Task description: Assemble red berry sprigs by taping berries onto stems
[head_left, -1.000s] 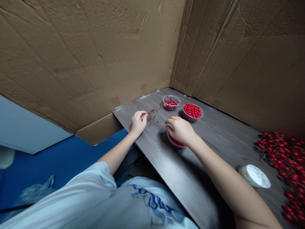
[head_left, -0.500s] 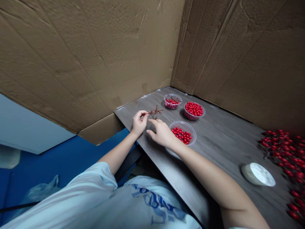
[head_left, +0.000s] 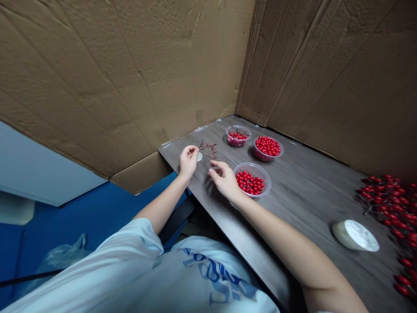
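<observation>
My left hand [head_left: 188, 163] pinches a thin reddish-brown twig [head_left: 208, 146] between thumb and fingertips; its branching end points right and looks bare of berries. Just beyond those fingers, a small pale round thing [head_left: 200, 157] shows on the table, partly covered. My right hand [head_left: 226, 180] hovers beside the twig's lower branches, thumb and fingers apart, with nothing visible between them. Right behind it stands a clear plastic bowl [head_left: 269, 184] with loose red berries [head_left: 250, 182] in it.
Farther back are a bowl of berries and twigs [head_left: 239, 135] and a fuller berry bowl [head_left: 268, 148]. A white roll, apparently tape, [head_left: 355, 235] lies at right, near berry-laden branches [head_left: 391, 202]. Cardboard walls [head_left: 195, 78] enclose the grey wooden table [head_left: 302, 191] at the back.
My right hand has drawn slightly right and down, away from the left. The twig in my left hand has turned, and the pale round thing now shows. The view has shifted a little.
</observation>
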The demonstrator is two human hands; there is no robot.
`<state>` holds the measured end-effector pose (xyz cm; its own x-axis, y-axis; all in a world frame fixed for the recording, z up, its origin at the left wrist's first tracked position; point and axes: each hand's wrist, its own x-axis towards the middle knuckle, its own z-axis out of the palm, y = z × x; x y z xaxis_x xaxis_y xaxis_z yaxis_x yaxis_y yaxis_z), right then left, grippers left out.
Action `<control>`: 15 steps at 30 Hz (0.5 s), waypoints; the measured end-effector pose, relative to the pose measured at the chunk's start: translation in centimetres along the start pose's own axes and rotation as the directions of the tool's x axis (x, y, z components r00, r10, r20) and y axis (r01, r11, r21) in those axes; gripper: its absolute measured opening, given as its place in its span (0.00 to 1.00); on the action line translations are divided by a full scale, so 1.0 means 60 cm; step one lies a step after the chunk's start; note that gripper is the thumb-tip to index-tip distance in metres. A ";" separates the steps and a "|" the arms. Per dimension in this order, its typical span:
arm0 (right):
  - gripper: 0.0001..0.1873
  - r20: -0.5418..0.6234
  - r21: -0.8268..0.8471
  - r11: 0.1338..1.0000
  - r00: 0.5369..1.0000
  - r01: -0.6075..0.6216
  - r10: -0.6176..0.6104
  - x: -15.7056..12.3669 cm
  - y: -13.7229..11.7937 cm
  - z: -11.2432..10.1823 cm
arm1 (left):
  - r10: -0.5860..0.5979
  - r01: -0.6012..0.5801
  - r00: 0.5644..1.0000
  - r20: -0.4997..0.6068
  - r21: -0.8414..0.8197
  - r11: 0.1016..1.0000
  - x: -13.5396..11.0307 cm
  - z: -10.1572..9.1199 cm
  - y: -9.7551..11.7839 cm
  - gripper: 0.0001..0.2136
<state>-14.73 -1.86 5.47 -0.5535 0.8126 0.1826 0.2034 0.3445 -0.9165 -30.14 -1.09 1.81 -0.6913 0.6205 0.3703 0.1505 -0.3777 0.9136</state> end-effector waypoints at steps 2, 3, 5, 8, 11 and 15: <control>0.18 -0.003 0.002 1.000 1.000 -0.007 0.007 -0.002 0.003 0.002 | -0.023 0.023 1.000 -0.007 0.009 1.000 0.002 -0.001 -0.003 0.04; 0.18 -0.001 0.001 1.000 1.000 -0.007 0.007 -0.003 0.004 0.002 | -0.025 0.025 1.000 -0.003 0.016 1.000 0.003 -0.001 -0.004 0.05; 0.19 0.002 0.001 1.000 1.000 -0.003 0.003 -0.006 0.005 0.003 | -0.020 0.020 1.000 0.000 0.035 0.999 0.003 -0.002 -0.005 0.04; 0.19 -0.012 0.003 1.000 1.000 -0.013 0.014 -0.010 0.008 0.005 | -0.031 0.033 0.999 -0.026 0.046 0.998 0.004 -0.002 -0.003 0.03; 0.19 -0.031 -0.006 1.000 0.999 -0.027 0.027 -0.015 0.012 0.009 | -0.058 0.060 0.996 -0.066 0.030 0.998 0.006 -0.002 -0.002 0.01; 0.19 -0.053 -0.033 0.999 0.998 -0.015 0.013 -0.020 0.016 0.016 | -0.037 0.050 0.986 -0.160 0.075 0.996 0.009 -0.004 -0.009 0.02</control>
<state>-14.61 -2.97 4.02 -0.5068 0.8410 0.1892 0.2386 0.3478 -0.9067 -30.75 -0.71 1.49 -0.8005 0.5161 0.3047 0.1688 -0.2938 0.9409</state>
